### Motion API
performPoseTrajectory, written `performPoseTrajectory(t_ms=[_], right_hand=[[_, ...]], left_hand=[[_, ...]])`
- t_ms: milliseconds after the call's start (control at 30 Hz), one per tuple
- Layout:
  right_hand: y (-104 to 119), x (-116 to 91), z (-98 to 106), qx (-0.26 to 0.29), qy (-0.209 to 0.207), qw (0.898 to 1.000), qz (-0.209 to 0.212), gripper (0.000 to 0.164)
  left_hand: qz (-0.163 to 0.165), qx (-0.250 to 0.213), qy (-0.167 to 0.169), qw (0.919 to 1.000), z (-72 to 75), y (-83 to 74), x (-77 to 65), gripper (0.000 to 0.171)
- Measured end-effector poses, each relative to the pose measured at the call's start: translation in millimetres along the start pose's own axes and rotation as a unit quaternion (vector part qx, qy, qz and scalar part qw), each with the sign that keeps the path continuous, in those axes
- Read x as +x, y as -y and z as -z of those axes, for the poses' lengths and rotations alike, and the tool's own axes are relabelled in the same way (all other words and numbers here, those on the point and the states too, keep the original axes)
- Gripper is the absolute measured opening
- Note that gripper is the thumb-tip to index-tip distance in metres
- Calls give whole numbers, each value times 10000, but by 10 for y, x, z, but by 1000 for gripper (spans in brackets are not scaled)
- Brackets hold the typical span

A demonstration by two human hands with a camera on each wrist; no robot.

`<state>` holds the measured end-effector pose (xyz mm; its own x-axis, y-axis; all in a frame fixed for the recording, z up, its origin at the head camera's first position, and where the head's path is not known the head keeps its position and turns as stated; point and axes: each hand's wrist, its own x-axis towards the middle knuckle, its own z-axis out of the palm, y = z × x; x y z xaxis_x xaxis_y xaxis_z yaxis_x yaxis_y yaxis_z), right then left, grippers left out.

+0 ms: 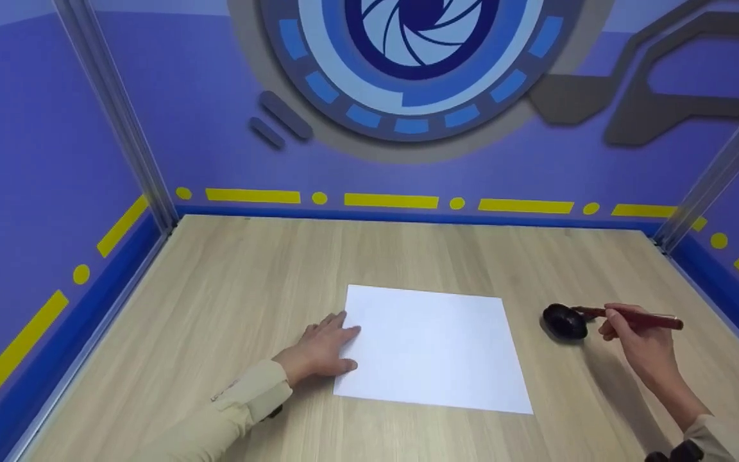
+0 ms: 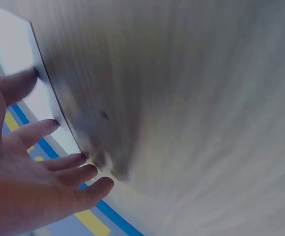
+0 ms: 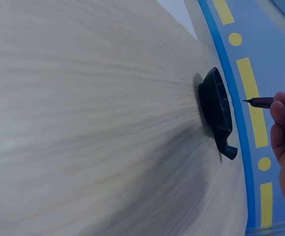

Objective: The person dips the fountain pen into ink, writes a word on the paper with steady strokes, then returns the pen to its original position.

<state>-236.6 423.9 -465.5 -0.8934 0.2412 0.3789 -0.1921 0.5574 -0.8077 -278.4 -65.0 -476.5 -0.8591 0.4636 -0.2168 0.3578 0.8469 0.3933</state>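
Note:
A blank white sheet of paper lies on the wooden table. My left hand rests at its left edge with straight, spread fingers, the thumb and some fingertips on the paper. To the right of the sheet sits a small black dish with a short handle, seen from the side in the right wrist view. My right hand pinches a dark red brush pen between thumb and fingers. The pointed tip of the pen is above the table, close by the dish.
The table is bounded by blue and purple printed panels at the back and both sides. Metal posts stand at the back corners. A dark band sits on the right wrist.

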Motion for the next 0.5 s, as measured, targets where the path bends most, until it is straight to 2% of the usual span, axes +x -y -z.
performPoseTrajectory(t_ms=[133, 333, 500], right_hand=[[-5, 8, -10, -38, -135, 9989, -438, 11], [0, 2, -26, -306, -164, 9957, -857, 21], [23, 18, -66, -289, -155, 9935, -1086, 14]], left_hand=[[44, -107, 115, 9999, 16, 61, 20, 71], [65, -119, 135, 9998, 12, 83, 42, 73], [8, -25, 64, 10000, -22, 46, 36, 73]])
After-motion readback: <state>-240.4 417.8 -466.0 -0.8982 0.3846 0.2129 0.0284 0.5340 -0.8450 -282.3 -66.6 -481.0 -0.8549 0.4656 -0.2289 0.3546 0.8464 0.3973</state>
